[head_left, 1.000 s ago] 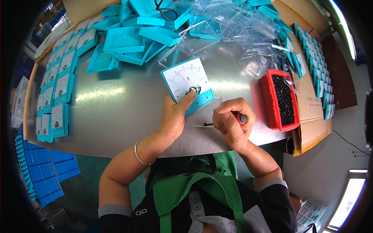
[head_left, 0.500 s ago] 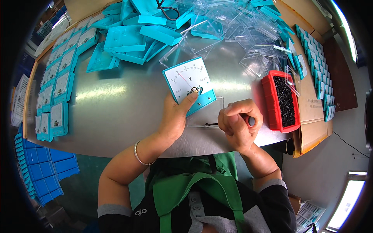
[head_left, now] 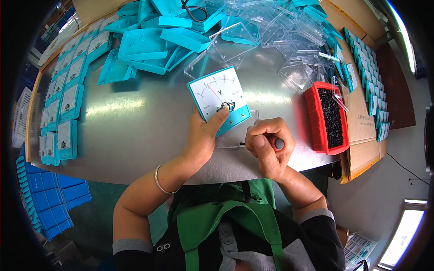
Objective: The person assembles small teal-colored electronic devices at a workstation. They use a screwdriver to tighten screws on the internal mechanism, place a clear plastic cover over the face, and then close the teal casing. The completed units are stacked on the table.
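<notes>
My left hand (head_left: 203, 134) grips a panel meter (head_left: 220, 92) by its lower left side, thumb pressed over the small mechanism at the needle's base. The meter has a white scale face with a red needle and a teal housing, tilted a little. To its right, my right hand (head_left: 271, 147) is closed around a screwdriver (head_left: 278, 144) with a red and grey handle. The dark shaft points left, toward the meter but apart from it. Beneath, partly hidden by my hands, a clear plastic cover (head_left: 230, 142) lies on the metal table (head_left: 135, 117).
Teal housings (head_left: 144, 45) are heaped at the back, beside a pile of clear covers (head_left: 289, 40). A red bin (head_left: 318, 122) of small black parts stands at the right, near cardboard (head_left: 361, 135). Rows of meters (head_left: 68, 99) line the left edge; more meters (head_left: 373, 86) stand far right.
My right hand has moved a little left with the screwdriver, nearer the meter. My left hand and the meter have hardly moved.
</notes>
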The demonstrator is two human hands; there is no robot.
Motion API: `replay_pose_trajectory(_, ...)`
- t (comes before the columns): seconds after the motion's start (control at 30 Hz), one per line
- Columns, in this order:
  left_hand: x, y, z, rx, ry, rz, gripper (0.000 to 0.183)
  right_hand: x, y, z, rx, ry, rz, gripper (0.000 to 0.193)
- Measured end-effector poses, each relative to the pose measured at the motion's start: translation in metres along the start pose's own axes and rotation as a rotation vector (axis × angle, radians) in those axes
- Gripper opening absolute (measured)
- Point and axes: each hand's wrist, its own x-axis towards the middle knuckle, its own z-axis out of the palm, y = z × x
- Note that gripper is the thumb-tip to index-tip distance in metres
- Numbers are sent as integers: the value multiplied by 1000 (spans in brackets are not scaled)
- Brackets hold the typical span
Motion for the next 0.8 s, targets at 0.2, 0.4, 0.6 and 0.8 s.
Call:
replay_pose_trajectory(0.2, 0, 1, 2, -12, 17, -4, 30, 7, 6, 13, 118, 161, -44, 7)
replay_pose_trajectory(0.4, 0, 16, 4, -60, 34, -87, 31, 5, 3, 7, 80, 68, 13, 7)
replay_pose_trajectory(0.6, -21, 44, -8, 16, -40, -37, 39, 30, -27, -42, -225, -45, 91, 14)
replay_pose_trajectory(0.8, -45, 48, -13, -11, -152, -115, 44, 6, -5, -49, -973, -533, 81, 63)
